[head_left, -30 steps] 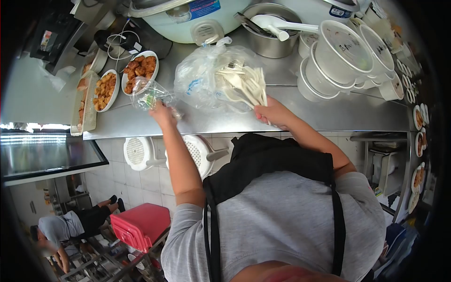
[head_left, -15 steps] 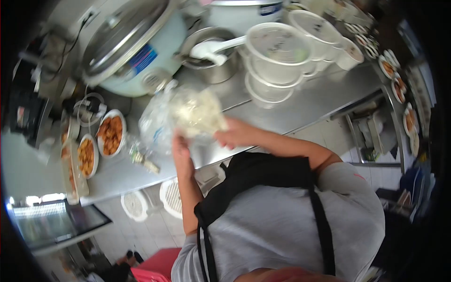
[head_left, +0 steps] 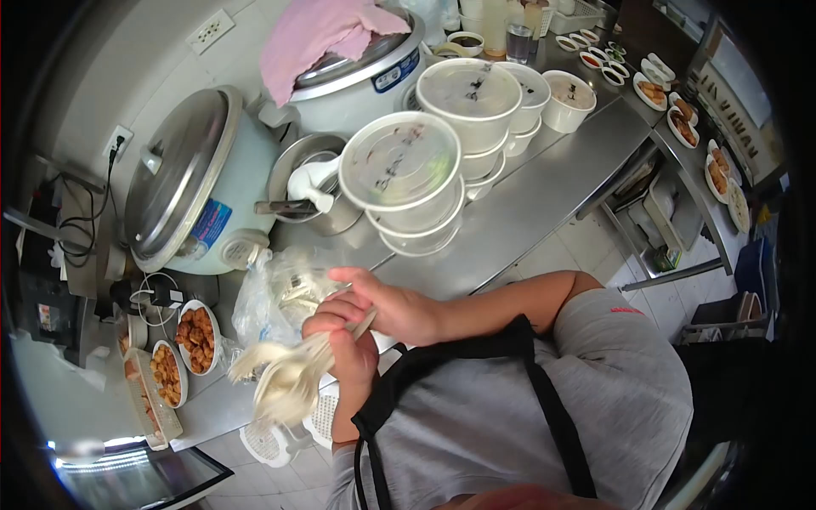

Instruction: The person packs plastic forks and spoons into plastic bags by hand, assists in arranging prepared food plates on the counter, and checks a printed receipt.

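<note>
A bundle of cream-coloured plastic spoons and forks (head_left: 289,378) fans out toward the lower left. My left hand (head_left: 347,344) is wrapped round the handles. Against it, my right hand (head_left: 395,310) touches the handle ends, its fingers curled over them and over the left hand. Just behind the hands, a clear plastic bag (head_left: 276,293) with more pale cutlery showing inside rests on the steel counter (head_left: 531,204). Stacked lidded tubs (head_left: 399,166) with handwriting on their lids stand beyond my right hand.
Two rice cookers (head_left: 191,187) line the back, one with a pink cloth (head_left: 327,38). A metal pot (head_left: 340,212) holds a white ladle. Dishes of fried food (head_left: 197,340) stand at the left, plated food (head_left: 682,127) at the far right. White stools (head_left: 272,444) are below the counter.
The cutlery bundle has come out over the bag's near side, its heads now pointing lower left. My left hand has closed round the handles. The view has turned toward the right.
</note>
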Motion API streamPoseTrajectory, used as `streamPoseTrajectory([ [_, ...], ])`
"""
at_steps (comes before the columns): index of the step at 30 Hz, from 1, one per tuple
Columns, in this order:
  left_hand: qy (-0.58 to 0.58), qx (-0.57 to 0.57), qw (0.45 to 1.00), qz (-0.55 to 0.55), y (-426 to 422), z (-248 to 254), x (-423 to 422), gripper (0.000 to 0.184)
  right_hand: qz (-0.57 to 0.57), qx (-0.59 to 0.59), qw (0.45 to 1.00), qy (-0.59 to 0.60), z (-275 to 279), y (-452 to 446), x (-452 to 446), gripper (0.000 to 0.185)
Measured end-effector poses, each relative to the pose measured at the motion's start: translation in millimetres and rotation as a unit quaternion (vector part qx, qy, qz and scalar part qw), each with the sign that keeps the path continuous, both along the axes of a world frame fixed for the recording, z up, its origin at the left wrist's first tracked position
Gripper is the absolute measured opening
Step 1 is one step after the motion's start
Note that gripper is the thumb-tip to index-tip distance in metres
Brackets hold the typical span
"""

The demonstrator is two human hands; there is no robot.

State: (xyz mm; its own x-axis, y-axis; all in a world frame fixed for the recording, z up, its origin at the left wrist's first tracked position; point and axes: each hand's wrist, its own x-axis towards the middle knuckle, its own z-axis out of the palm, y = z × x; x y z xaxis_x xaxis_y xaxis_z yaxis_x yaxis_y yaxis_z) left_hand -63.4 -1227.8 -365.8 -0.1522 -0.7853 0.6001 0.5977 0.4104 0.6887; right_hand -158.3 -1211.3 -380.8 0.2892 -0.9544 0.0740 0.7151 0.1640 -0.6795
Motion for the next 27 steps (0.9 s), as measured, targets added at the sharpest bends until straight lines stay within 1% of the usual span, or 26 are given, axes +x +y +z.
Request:
streamPoseTrajectory([
  [1, -0.004, -0.021, 1.0, -0.009, 2.7, 3.5, -11.6, 0.02, 0.017, -0.049, 0.997, 0.064, 10.4, 2.3, -15.4, 0.053],
  [2, 0.011, -0.008, 1.0, -0.023, 6.2, 18.8, -21.7, 0.02, 0.032, -0.1, 0.986, 0.128, 32.1, 7.8, -37.0, 0.054],
  [3, 0.047, 0.019, 0.996, -0.067, 5.1, 28.7, -28.8, 0.018, 0.049, -0.148, 0.969, 0.192, 53.4, 13.2, -62.5, 0.056],
  [4, 0.066, 0.042, 0.994, -0.07, 3.4, 37.9, -35.9, 0.017, 0.017, -0.248, 0.928, 0.278, 70.7, 14.2, -94.3, 0.052],
  [5, 0.089, 0.065, 0.991, -0.072, 1.1, 44.7, -42.8, 0.016, -0.012, -0.344, 0.867, 0.359, 90.7, 12.7, -132.8, 0.048],
  [7, 0.081, 0.046, 0.994, -0.066, -7.6, 50.9, -51.1, 0.012, -0.081, -0.381, 0.756, 0.526, 151.0, 2.4, -223.6, 0.041],
  [8, 0.08, 0.048, 0.994, -0.057, -9.6, 54.9, -57.0, 0.01, -0.16, -0.347, 0.788, 0.483, 167.1, -12.0, -268.9, 0.035],
  [9, 0.076, 0.052, 0.995, -0.048, -11.2, 57.2, -62.1, 0.009, -0.262, -0.313, 0.773, 0.485, 179.8, -32.9, -312.8, 0.035],
  [10, 0.078, 0.055, 0.995, -0.02, -14.0, 56.3, -66.0, 0.009, -0.364, -0.285, 0.733, 0.498, 190.1, -60.5, -364.2, 0.031],
  [11, 0.076, 0.062, 0.995, 0.009, -14.8, 55.9, -70.9, 0.009, -0.387, -0.246, 0.716, 0.526, 190.5, -94.0, -423.5, 0.027],
  [13, 0.083, 0.072, 0.993, 0.046, -13.8, 58.0, -86.4, 0.01, -0.427, -0.126, 0.767, 0.463, 181.9, -152.1, -516.2, 0.024],
  [15, 0.091, 0.093, 0.986, 0.105, -10.1, 56.6, -96.3, 0.01, -0.434, -0.029, 0.82, 0.373, 153.5, -210.2, -580.5, 0.019],
  [17, 0.078, 0.096, 0.984, 0.129, -1.4, 60.0, -105.1, 0.011, -0.428, -0.007, 0.814, 0.393, 125.3, -264.1, -613.0, 0.02],
  [18, 0.071, 0.096, 0.979, 0.168, 4.4, 62.4, -112.0, 0.012, -0.425, 0.004, 0.811, 0.402, 113.3, -288.3, -624.3, 0.021],
  [19, 0.046, 0.094, 0.971, 0.217, 10.5, 64.9, -118.0, 0.012, -0.402, 0.003, 0.793, 0.457, 105.8, -312.7, -633.1, 0.021],
  [20, 0.046, 0.103, 0.96, 0.255, 16.3, 65.5, -121.6, 0.013, -0.377, 0.001, 0.773, 0.51, 99.6, -336.7, -638.4, 0.022],
  [21, 0.046, 0.112, 0.949, 0.292, 21.3, 65.6, -124.7, 0.013, -0.352, -0.001, 0.75, 0.559, 92.4, -359.6, -642.7, 0.023],
  [22, 0.038, 0.108, 0.945, 0.305, 24.6, 65.1, -129.2, 0.014, -0.401, -0.029, 0.665, 0.629, 82.8, -385.3, -649.8, 0.025],
  [24, 0.012, 0.102, 0.943, 0.318, 28.8, 68.7, -140.6, 0.014, -0.483, -0.085, 0.471, 0.734, 63.5, -431.1, -654.7, 0.029],
  [27, -0.001, 0.109, 0.917, 0.384, 28.0, 73.7, -163.7, 0.014, -0.493, -0.026, 0.432, 0.755, 66.9, -443.1, -639.4, 0.035],
])
